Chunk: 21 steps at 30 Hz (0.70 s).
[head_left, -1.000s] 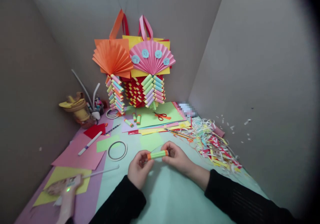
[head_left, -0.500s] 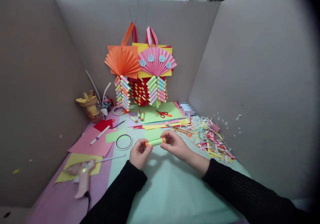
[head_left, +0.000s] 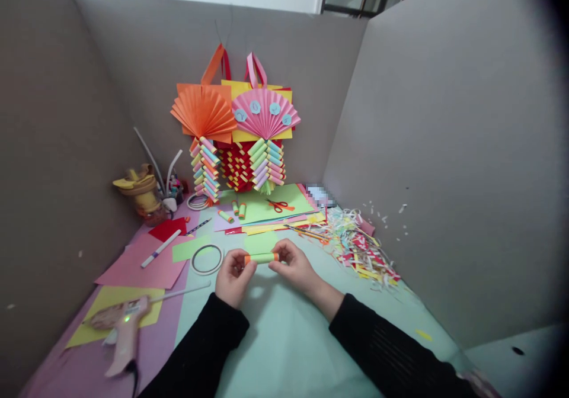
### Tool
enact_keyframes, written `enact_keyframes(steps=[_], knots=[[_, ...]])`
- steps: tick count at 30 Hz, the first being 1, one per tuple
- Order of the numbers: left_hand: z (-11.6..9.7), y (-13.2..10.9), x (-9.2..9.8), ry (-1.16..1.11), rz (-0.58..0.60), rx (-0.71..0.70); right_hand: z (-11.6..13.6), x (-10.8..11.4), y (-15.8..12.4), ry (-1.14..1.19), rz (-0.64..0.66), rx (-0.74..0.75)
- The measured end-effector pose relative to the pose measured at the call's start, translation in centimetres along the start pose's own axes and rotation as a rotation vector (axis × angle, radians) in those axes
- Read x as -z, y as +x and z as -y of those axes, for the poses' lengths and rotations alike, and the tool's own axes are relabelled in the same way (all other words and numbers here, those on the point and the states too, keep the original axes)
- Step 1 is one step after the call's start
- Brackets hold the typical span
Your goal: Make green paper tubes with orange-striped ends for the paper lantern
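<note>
Between my two hands is a small rolled paper tube (head_left: 263, 258), green in the middle with orange bands at its ends. My left hand (head_left: 235, 275) pinches its left end, and my right hand (head_left: 295, 266) pinches the right end. The tube lies level, slightly above the light green table cover. Behind it a green paper strip (head_left: 261, 243) rests on the table. Several similar green and orange tubes (head_left: 242, 211) stand or lie farther back. A ring of tape (head_left: 207, 259) is close to my left hand.
A pink glue gun (head_left: 127, 333) with a lit green light lies at left on yellow paper. Red scissors (head_left: 278, 206) rest on green sheets. Paper shreds (head_left: 364, 244) heap at right. Paper fan decorations (head_left: 265, 114) hang on the grey back panel (head_left: 146, 48). A marker (head_left: 160, 249) lies on pink paper.
The view has shifted, so the whole scene sits farther left. The tube has rolled a little between my fingers, and a seam line now shows along it. Both hands keep their hold.
</note>
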<state>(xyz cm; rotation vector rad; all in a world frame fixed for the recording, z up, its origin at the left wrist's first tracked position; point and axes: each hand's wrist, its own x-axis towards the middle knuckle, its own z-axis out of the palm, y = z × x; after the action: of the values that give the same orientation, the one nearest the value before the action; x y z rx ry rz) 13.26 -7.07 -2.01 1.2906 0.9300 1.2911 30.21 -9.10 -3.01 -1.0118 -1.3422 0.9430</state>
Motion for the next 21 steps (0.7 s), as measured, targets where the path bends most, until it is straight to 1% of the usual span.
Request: enact_keyframes(steps=[3,8,15,21], knots=[[0.0,-0.1,-0.2,0.026,0.015,0.023,-0.3,0.3,-0.3,-0.038,-0.006,0.019],[0.1,-0.4,-0.6,0.005,0.05,0.018,-0.3,0.8,-0.7,-0.157,-0.059,0.098],[0.1,-0.5,-0.7,-0.006,0.04,0.01,0.0,1.1,-1.2,-0.195,-0.08,0.097],[0.2,-0.5,-0.7,-0.012,0.044,-0.007,0.0,1.1,-1.3,-0.245,-0.074,0.153]])
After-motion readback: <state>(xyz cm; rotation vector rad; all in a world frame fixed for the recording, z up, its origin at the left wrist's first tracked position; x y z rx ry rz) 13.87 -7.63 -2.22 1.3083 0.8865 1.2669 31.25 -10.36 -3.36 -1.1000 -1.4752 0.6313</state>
